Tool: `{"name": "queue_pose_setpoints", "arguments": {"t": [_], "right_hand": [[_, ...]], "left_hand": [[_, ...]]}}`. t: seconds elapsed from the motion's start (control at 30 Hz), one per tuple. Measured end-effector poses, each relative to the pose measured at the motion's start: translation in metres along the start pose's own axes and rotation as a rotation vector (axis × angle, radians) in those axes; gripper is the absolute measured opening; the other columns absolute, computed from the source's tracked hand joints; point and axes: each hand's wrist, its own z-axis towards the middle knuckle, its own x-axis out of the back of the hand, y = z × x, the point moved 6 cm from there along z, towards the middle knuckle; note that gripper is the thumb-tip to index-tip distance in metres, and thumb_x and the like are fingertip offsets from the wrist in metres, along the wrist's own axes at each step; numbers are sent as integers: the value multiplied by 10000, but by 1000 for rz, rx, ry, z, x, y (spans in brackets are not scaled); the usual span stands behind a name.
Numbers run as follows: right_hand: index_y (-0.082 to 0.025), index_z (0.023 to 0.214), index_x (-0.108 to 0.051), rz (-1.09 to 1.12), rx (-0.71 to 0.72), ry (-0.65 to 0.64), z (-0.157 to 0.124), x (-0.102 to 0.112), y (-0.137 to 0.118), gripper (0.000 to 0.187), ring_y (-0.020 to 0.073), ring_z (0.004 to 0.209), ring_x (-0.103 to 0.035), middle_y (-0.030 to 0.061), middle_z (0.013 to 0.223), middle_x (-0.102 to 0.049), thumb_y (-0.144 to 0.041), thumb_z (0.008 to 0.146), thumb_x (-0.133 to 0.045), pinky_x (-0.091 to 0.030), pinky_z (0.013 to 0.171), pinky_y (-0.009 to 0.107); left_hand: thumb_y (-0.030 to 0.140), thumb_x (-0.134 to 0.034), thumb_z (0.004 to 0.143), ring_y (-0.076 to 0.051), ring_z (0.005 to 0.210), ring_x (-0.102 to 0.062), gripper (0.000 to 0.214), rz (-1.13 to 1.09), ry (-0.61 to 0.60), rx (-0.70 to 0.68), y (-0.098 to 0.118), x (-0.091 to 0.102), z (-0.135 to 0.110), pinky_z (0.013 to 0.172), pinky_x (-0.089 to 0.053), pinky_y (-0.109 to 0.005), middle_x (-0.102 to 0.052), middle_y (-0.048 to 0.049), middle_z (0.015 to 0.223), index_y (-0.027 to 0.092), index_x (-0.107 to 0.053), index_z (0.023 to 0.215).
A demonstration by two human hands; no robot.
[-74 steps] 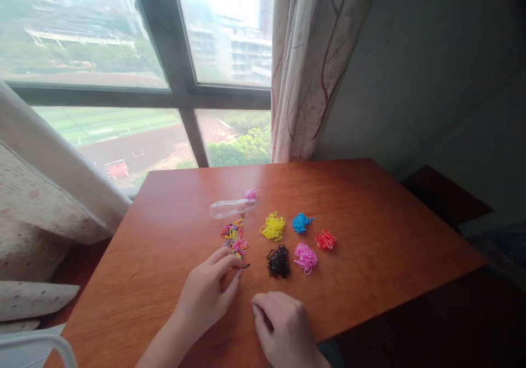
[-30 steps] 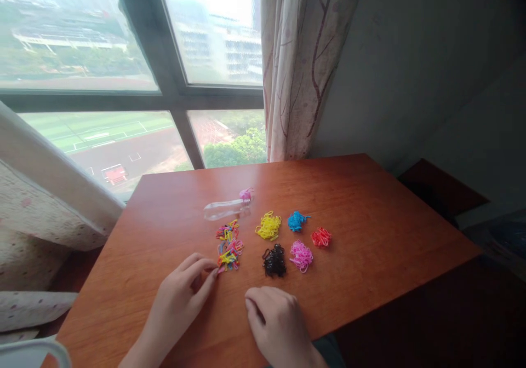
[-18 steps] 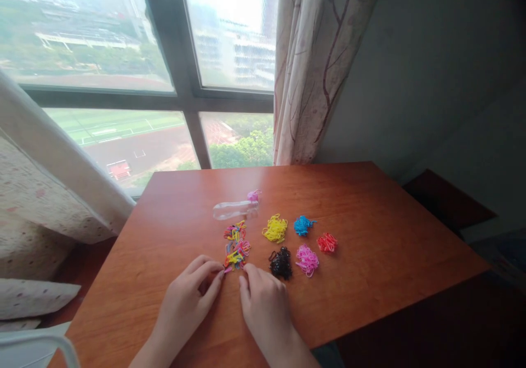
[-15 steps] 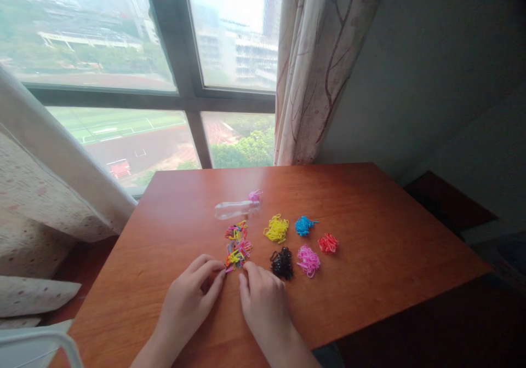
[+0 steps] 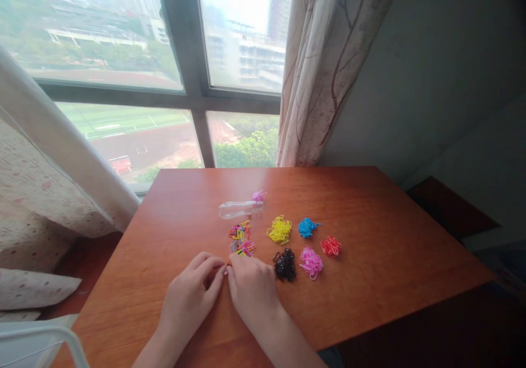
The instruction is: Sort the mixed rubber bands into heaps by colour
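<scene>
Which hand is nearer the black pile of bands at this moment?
Right. The right hand lies just left of the black pile, with a narrow gap of table between them. The left hand sits farther left, beyond the right hand.

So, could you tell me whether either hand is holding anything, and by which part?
It cannot be told: the left hand and right hand meet fingertip to fingertip beside the mixed-colour band pile, and anything pinched there is too small to see.

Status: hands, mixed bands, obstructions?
Left hand, right hand: fingertips together at near edge of mixed band pile, grip unclear. Black pile close beside right hand. Nothing blocking.
</scene>
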Motion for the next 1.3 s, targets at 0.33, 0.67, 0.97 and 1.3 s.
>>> {"name": "queue_pose_setpoints", "arguments": {"t": [0.33, 0.67, 0.97, 1.3], "right_hand": [[-230, 783, -619, 52, 12, 115, -3, 5, 3, 155, 162, 698, -656, -8, 745, -688, -141, 900, -567, -405, 599, 231], [-214, 898, -721, 497, -81, 364, -19, 42, 30, 231, 149, 673, -666, 27, 785, -723, -232, 953, -498, -490, 651, 217], [-205, 938, -747, 186, -265, 589, -66, 103, 149, 268, 191, 691, -714, 72, 857, -760, -378, 947, -542, -556, 659, 257], [-196, 963, -756, 1, -292, 561, -90, 98, 230, 356, 208, 707, -727, 95, 938, -766, -435, 969, -492, -569, 667, 297]], "left_hand": [[332, -485, 927, -119, 667, -647, 200, 35, -12, -3, 2, 1, -1, 634, -492, -207, -672, 22, 858, 253, -655, 858], [340, -483, 934, -117, 686, -653, 207, 54, -16, -13, 1, 0, -1, 633, -485, -204, -669, 27, 864, 259, -663, 870], [341, -489, 932, -116, 675, -647, 202, 87, -7, -53, 3, 1, -1, 612, -474, -198, -674, 29, 861, 267, -666, 866], [350, -496, 928, -103, 645, -638, 198, 74, -10, -55, 1, -1, 0, 602, -476, -184, -678, 38, 868, 272, -671, 878]]}}
